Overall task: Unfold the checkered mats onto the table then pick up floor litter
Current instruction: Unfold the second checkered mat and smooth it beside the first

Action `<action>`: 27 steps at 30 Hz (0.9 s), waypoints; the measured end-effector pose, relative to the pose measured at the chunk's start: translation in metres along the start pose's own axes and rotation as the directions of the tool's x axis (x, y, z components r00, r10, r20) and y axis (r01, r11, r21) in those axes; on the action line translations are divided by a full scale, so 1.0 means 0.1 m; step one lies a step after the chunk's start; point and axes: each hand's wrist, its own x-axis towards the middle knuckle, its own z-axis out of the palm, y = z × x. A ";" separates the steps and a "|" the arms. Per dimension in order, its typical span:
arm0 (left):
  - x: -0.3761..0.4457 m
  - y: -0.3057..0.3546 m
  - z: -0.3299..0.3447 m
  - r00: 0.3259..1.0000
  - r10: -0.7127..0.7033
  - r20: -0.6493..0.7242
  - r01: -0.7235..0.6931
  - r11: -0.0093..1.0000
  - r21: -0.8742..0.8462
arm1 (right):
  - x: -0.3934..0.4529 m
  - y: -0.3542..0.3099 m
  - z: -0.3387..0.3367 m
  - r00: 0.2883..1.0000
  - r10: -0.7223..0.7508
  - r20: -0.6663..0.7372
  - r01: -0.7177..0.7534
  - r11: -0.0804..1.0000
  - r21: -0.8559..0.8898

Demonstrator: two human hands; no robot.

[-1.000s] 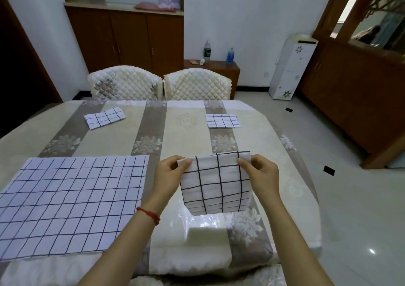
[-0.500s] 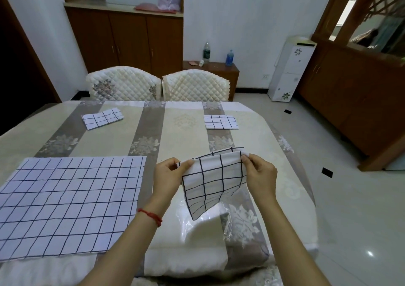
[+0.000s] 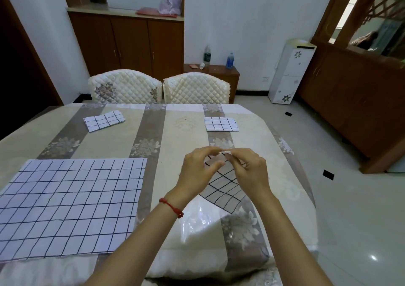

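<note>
Since a moment ago I've drawn my left hand (image 3: 198, 171) and right hand (image 3: 248, 171) together, both pinching one corner of the folded checkered mat (image 3: 223, 189), now dangling diamond-wise above the glossy striped table (image 3: 184, 130), beside the flat unfolded mat (image 3: 70, 207).

Both hands cover the upper part of the held checkered mat (image 3: 223, 189); the unfolded mat (image 3: 70, 207) runs off the left edge — a corner unseen.

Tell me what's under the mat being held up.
Below the held mat shows clear plastic over the striped tablecloth. Both hands pinch its top corner; directly beneath it is hidden.
</note>
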 end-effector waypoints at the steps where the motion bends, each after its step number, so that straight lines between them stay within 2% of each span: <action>1: 0.01 0.00 0.01 1.000 -0.007 0.019 0.007 1.000 -0.007 | 0.01 -0.01 0.00 1.000 -0.002 0.001 0.002 1.000 0.006; 5: 0.02 -0.06 0.00 0.997 -0.074 0.034 0.075 0.996 -0.044 | 0.01 -0.05 -0.03 0.999 0.028 -0.016 -0.027 0.998 0.061; 8: 0.04 -0.06 -0.05 0.997 -0.078 0.020 0.079 0.994 -0.070 | 0.00 -0.04 -0.09 0.980 0.176 0.091 -0.190 0.965 0.181; 11: 0.10 -0.07 -0.15 0.994 -0.098 -0.036 0.094 0.990 -0.109 | -0.03 0.05 -0.17 0.891 0.358 0.279 -0.427 0.869 0.249; 14: 0.16 -0.12 -0.32 0.980 -0.148 -0.135 0.129 0.982 -0.139 | -0.11 0.22 -0.26 0.818 0.439 0.372 -0.526 0.833 0.174; 16: 0.19 -0.19 -0.42 0.957 -0.193 -0.215 0.160 0.974 -0.163 | -0.15 0.31 -0.32 0.793 0.478 0.378 -0.567 0.806 0.171; 20: 0.21 -0.35 -0.57 0.893 -0.298 -0.337 0.223 0.944 -0.242 | -0.18 0.39 -0.38 0.779 0.522 0.346 -0.616 0.738 0.275; 24: 0.18 -0.41 -0.61 0.859 -0.358 -0.366 0.260 0.921 -0.290 | -0.17 0.34 -0.35 0.770 0.558 0.310 -0.638 0.674 0.371; 27: 0.15 -0.49 -0.59 0.848 -0.387 -0.363 0.289 0.911 -0.296 | -0.12 0.24 -0.33 0.788 0.557 0.262 -0.613 0.673 0.414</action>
